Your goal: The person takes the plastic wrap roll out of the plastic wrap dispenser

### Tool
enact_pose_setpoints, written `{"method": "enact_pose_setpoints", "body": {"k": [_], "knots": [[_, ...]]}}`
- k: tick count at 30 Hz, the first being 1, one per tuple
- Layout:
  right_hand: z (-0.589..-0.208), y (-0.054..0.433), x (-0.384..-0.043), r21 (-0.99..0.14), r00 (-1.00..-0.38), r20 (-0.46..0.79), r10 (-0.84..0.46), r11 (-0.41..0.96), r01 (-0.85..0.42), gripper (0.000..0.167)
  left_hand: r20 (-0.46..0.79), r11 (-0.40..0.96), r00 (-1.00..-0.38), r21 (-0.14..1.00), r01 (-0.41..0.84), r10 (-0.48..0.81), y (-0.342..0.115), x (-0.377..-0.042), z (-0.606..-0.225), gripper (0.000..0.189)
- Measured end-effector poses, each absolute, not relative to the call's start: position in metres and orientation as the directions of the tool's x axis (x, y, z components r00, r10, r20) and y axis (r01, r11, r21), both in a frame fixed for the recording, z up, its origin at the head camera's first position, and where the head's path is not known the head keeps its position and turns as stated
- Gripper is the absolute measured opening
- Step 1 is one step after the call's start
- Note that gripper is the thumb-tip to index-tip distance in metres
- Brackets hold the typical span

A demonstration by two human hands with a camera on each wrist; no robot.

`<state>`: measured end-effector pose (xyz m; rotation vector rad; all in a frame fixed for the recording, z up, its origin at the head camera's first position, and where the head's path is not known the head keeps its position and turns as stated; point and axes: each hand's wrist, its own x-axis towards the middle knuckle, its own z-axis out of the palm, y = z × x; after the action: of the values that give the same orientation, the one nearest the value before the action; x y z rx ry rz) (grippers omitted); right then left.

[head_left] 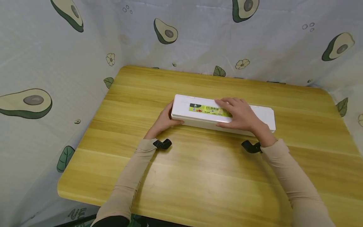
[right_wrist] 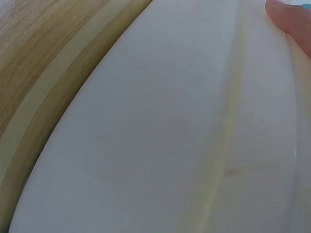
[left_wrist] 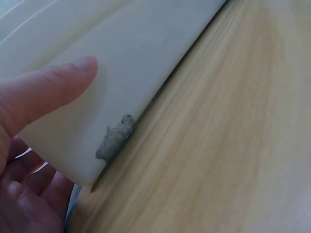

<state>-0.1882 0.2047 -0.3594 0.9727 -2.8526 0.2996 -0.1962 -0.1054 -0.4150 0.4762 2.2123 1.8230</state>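
Note:
A long white cling film box (head_left: 261,114) with a green and yellow label (head_left: 210,109) lies across the table, its lid down. My left hand (head_left: 164,119) grips its left end. In the left wrist view the thumb (left_wrist: 53,87) presses the front wall and the other fingers reach round the end, beside a greyish torn patch (left_wrist: 116,137) low on that wall. Over the lid spreads my right hand (head_left: 239,115), thumb at the front edge and fingers across the top, covering part of the label. The right wrist view shows the thumb tip (right_wrist: 286,17) at the lid's edge.
The wooden table (head_left: 193,176) has rounded corners and stands against hanging cloth (head_left: 193,56) printed with avocados. Both wrists carry small black cameras, one at the left wrist (head_left: 163,144) and one at the right (head_left: 250,147).

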Motion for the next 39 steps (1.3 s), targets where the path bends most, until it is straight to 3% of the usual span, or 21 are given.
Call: {"method": "enact_pose_setpoints", "body": {"k": [11, 30, 39], "knots": [[-0.356, 0.206, -0.185, -0.125, -0.787, 0.184, -0.589, 0.780, -0.613, 0.089, 0.070, 0.151, -0.923, 0.979, 0.137, 0.378, -0.102, -0.208, -0.444, 0.102], [-0.353, 0.207, -0.184, -0.108, -0.762, 0.245, -0.599, 0.764, -0.636, 0.088, 0.069, 0.131, -0.924, 0.983, 0.127, 0.377, -0.102, -0.208, -0.442, 0.100], [-0.351, 0.206, -0.183, -0.103, -0.767, 0.239, -0.595, 0.770, -0.630, 0.088, 0.051, 0.119, -0.918, 0.987, 0.105, 0.393, -0.104, -0.196, -0.419, 0.097]]}}
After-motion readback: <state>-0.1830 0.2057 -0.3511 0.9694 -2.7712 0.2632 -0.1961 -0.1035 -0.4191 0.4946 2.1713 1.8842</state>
